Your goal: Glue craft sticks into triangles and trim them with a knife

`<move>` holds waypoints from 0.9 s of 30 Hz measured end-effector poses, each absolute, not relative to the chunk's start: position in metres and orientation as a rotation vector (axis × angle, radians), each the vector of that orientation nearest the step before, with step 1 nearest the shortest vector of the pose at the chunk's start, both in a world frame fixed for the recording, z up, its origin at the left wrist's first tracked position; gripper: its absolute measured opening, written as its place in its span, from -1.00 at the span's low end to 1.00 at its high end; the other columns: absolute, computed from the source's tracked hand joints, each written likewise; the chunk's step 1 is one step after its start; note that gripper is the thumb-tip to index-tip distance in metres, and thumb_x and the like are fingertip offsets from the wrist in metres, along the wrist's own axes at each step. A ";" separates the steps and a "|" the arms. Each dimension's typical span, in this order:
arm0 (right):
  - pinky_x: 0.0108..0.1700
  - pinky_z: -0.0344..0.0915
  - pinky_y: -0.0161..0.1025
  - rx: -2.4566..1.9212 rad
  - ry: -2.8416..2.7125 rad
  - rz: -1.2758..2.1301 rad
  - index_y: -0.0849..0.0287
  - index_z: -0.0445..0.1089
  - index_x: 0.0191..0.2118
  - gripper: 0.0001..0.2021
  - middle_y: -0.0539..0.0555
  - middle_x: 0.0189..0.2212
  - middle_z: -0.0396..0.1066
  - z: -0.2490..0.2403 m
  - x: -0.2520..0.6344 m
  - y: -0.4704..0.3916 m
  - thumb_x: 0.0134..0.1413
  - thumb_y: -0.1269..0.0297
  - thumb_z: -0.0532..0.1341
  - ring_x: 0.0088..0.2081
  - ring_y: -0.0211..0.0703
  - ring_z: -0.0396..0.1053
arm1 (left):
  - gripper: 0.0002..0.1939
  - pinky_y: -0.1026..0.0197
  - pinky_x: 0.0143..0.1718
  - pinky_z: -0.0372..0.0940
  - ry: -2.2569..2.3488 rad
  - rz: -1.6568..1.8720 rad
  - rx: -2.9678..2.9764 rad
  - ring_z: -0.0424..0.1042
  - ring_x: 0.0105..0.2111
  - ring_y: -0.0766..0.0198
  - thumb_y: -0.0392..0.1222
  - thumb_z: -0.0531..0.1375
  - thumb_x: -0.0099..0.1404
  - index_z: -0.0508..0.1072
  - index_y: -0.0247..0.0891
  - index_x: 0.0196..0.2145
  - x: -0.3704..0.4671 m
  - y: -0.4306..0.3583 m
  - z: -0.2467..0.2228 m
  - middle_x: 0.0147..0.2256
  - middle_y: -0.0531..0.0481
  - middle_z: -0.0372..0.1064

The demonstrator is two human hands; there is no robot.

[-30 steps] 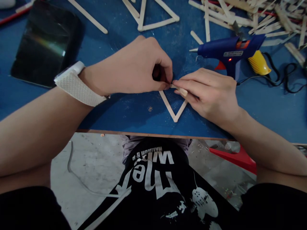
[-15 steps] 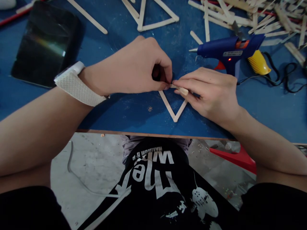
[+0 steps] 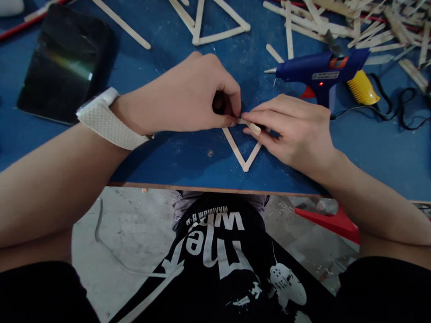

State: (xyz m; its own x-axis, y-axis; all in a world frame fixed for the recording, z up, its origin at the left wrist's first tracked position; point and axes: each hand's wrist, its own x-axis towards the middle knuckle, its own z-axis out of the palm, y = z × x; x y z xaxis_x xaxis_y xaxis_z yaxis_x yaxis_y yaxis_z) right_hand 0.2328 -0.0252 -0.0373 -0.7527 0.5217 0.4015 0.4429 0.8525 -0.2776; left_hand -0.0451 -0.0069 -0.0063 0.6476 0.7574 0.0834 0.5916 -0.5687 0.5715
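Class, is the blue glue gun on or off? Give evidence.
On, apparently: the glue gun shows a glowing red light.

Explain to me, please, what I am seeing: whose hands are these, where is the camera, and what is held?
There is no machine: a person's bare left hand and right hand are seen from a camera on that person's head. They pinch light wooden pieces; how these meet is hidden. Just below in the picture, two sticks form a V on the blue table. Also there: a blue glue gun, a dark flat device, a triangle of sticks and a heap of loose sticks.
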 end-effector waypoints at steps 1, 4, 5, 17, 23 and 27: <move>0.15 0.65 0.06 -0.705 -2.551 0.236 0.10 0.67 0.22 -0.74 0.17 0.08 0.76 -0.037 0.233 -0.025 0.67 0.26 0.24 0.07 0.08 0.72 | -0.69 0.03 -0.08 0.50 1.050 0.434 2.364 0.58 -0.28 0.15 0.01 0.30 0.45 0.83 -0.18 -0.15 -0.045 -0.007 -0.006 -0.25 -0.06 0.72; 0.18 0.65 0.07 -0.704 -2.545 0.282 0.11 0.67 0.23 -0.73 0.18 0.09 0.76 -0.038 0.233 -0.024 0.67 0.26 0.24 0.09 0.10 0.72 | -0.70 0.04 -0.08 0.51 1.048 0.439 2.362 0.58 -0.29 0.14 0.00 0.31 0.45 0.83 -0.18 -0.15 -0.045 -0.008 -0.006 -0.25 -0.06 0.72; 0.19 0.65 0.08 -0.709 -2.545 0.299 0.10 0.68 0.24 -0.72 0.19 0.10 0.76 -0.038 0.233 -0.024 0.67 0.26 0.25 0.10 0.11 0.72 | -0.69 0.04 -0.09 0.51 1.045 0.446 2.360 0.58 -0.29 0.14 0.01 0.31 0.45 0.83 -0.18 -0.15 -0.046 -0.008 -0.006 -0.26 -0.06 0.72; 0.15 0.68 0.06 -0.747 -2.535 0.247 0.06 0.70 0.18 -0.75 0.15 0.06 0.79 -0.036 0.232 -0.026 0.67 0.23 0.26 0.05 0.07 0.74 | -0.75 0.06 -0.12 0.46 1.029 0.466 2.351 0.56 -0.31 0.16 -0.06 0.35 0.46 0.84 -0.19 -0.16 -0.047 -0.008 -0.007 -0.29 -0.03 0.69; 0.13 0.72 0.04 -0.803 -2.556 0.295 0.05 0.67 0.25 -0.73 0.18 0.12 0.77 -0.028 0.231 -0.026 0.60 0.20 0.36 0.04 0.09 0.75 | -0.76 0.12 -0.16 0.46 1.073 0.411 2.342 0.59 -0.29 0.17 0.01 0.35 0.46 0.81 -0.10 -0.16 -0.046 -0.008 -0.006 -0.27 0.02 0.70; -0.01 0.74 -0.01 -0.705 -2.510 0.180 -0.10 0.67 0.25 -0.72 0.05 0.10 0.77 0.000 0.243 -0.033 0.55 0.16 0.39 -0.01 0.07 0.75 | -0.79 0.11 -0.17 0.47 1.083 0.410 2.331 0.62 -0.28 0.15 0.00 0.37 0.46 0.80 -0.10 -0.17 -0.045 -0.007 -0.006 -0.25 0.00 0.72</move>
State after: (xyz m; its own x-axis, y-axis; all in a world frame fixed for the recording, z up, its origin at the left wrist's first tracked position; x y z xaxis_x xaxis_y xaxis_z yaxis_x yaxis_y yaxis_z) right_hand 0.2432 -0.0332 -0.0004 -0.7281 0.5173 0.4498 0.4479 0.8557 -0.2592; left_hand -0.0450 -0.0075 -0.0056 0.6320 0.7734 0.0488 0.6117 -0.5365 0.5814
